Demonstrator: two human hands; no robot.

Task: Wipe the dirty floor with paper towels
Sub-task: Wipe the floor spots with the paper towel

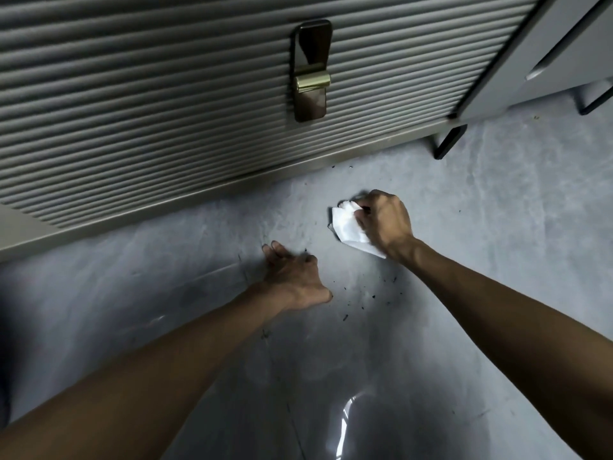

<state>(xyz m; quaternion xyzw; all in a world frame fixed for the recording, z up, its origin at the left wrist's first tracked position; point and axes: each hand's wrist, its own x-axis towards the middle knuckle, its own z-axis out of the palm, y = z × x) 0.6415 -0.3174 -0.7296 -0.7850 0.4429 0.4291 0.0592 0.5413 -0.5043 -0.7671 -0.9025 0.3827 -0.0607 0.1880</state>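
Note:
My right hand (384, 224) grips a crumpled white paper towel (348, 225) and holds it down on the grey floor (464, 327), close to the cabinet base. My left hand (292, 277) rests flat on the floor with its fingers spread, a little nearer to me and to the left of the towel. Small dark specks of dirt (371, 298) lie scattered on the floor between and just below the two hands. A few more dirt specks (341, 167) sit by the cabinet's bottom edge.
A ribbed grey cabinet front (149, 111) with a dark and brass handle (311, 71) fills the upper part of the view. A second grey cabinet (547, 61) on thin black metal legs (447, 141) stands at the upper right.

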